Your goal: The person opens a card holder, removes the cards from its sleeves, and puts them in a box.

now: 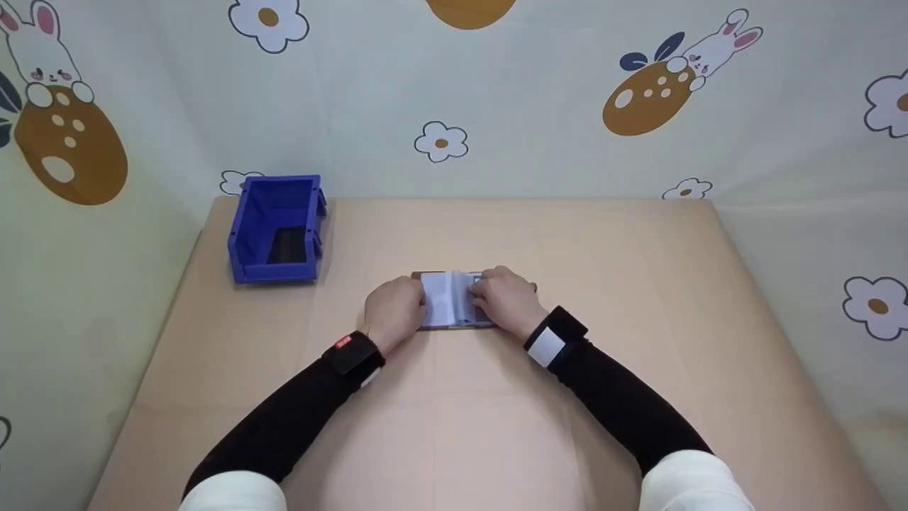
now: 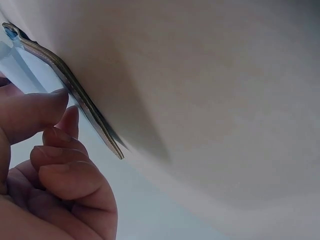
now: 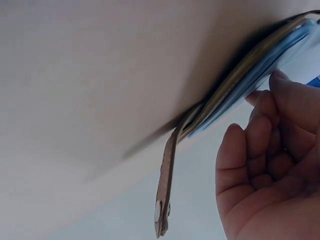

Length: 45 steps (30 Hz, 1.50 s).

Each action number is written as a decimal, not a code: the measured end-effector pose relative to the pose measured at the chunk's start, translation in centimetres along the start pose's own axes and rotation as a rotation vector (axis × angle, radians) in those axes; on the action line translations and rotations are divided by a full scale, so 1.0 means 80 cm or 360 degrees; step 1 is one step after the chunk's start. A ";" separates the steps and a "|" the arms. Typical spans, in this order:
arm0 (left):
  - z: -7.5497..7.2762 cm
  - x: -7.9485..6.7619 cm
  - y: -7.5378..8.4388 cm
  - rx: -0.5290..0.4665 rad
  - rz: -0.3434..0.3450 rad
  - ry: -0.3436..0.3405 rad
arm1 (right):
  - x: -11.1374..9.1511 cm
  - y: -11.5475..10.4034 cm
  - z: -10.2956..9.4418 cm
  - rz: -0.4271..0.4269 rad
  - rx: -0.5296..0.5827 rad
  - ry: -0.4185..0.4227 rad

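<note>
A card holder (image 1: 438, 301) lies spread on the table, its clear plastic sleeves fanned up in the middle. The brown cover (image 2: 92, 110) shows edge-on in the left wrist view. My left hand (image 1: 394, 312) holds the left end, thumb against the inner side and fingers curled. With thumb and index finger, my right hand (image 1: 511, 301) pinches the sleeves (image 3: 265, 75) on the right half; its other fingers are curled in. A strap with a metal snap (image 3: 165, 190) hangs off the cover's right end, beside the right hand.
A blue plastic bin (image 1: 277, 273) stands at the table's back left with a flat black item (image 1: 287, 245) inside. The tan tabletop (image 1: 617, 262) meets a patterned cloth wall (image 1: 539, 106) at the back and cloth on both sides.
</note>
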State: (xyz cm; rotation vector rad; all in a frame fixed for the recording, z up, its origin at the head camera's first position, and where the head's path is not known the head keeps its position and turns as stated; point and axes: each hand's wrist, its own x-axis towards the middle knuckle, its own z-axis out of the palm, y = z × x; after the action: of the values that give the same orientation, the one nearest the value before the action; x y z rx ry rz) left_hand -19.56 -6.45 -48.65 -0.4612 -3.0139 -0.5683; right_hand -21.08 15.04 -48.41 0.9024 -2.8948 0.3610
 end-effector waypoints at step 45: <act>0.006 -0.015 0.036 -0.0123 0.0405 0.0088 | 0.008 -0.009 0.007 -0.0033 -0.0009 0.0038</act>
State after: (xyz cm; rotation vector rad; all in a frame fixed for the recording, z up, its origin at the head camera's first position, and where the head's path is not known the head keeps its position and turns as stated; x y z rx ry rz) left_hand -17.56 -4.06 -48.17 -0.8042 -2.8267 -0.6661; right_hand -21.19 13.95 -48.71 0.9199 -2.8610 0.3589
